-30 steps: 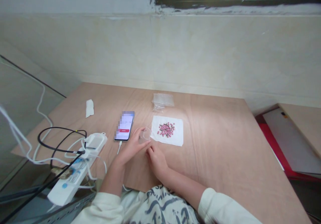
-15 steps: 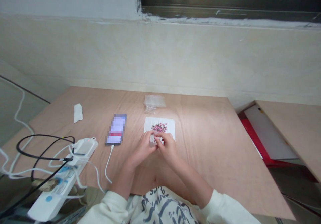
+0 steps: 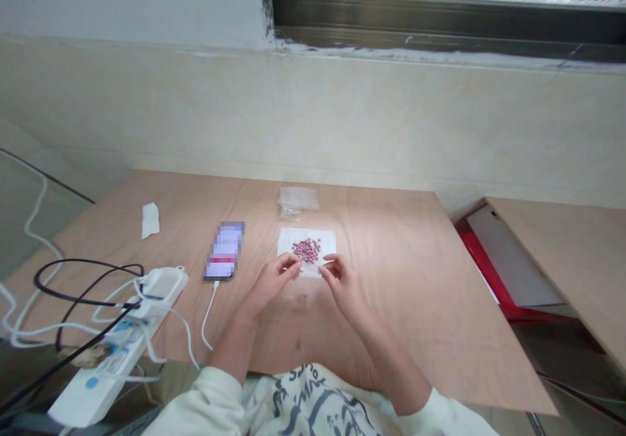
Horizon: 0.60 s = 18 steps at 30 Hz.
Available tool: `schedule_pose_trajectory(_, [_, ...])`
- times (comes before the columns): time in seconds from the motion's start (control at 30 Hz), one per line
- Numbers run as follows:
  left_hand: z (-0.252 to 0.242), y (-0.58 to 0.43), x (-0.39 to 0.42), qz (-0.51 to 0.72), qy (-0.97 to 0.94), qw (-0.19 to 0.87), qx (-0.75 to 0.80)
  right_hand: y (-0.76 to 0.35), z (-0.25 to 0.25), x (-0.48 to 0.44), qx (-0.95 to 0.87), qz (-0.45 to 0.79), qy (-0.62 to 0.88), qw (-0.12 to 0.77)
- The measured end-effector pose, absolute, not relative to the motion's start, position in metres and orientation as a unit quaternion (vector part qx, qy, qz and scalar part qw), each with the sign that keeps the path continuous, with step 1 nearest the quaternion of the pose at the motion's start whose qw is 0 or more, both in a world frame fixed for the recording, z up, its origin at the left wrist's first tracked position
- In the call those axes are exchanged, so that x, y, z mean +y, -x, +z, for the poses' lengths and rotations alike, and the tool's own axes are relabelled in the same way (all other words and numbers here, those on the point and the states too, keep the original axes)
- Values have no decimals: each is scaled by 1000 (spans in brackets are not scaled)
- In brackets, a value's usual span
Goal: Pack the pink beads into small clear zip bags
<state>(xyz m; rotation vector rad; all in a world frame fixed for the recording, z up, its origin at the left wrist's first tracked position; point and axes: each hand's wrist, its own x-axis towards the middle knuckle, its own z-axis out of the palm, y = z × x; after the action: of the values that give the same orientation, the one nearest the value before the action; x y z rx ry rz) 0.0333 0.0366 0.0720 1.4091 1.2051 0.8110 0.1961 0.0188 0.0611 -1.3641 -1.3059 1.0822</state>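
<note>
A pile of small pink beads [image 3: 306, 249] lies on a white paper sheet [image 3: 328, 239] in the middle of the wooden table [image 3: 415, 292]. My left hand [image 3: 272, 281] and my right hand [image 3: 342, 282] are both pinched at the paper's near edge. Between them they hold a small clear plastic bag [image 3: 311, 268], which is hard to make out. My fingertips are a little apart, just short of the beads. A stack of more clear bags [image 3: 297, 197] lies beyond the paper.
A phone [image 3: 224, 251] on a white cable lies left of the paper. A folded tissue [image 3: 150, 219] is further left. A white power strip [image 3: 122, 332] with tangled black and white cords sits at the table's left edge. Red and white folders [image 3: 493, 260] lie to the right.
My right hand came up from the table to meet the left at the paper's edge. The two hands then drew slightly apart. The camera tilted up and shifted.
</note>
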Motion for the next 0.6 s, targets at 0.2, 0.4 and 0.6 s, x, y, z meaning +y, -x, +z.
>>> schedule_pose_trajectory(0.2, [77, -35, 39, 353, -575, 535, 508, -205, 56, 23, -528, 473, 554, 436])
schedule_pose_trajectory(0.4, [95, -31, 45, 295, -710, 429, 475, -206, 62, 30, -530, 422, 590, 438])
schedule_pose_trajectory(0.6, [92, -32, 52, 311, -697, 423, 488, -209, 55, 39, -476, 517, 555, 445])
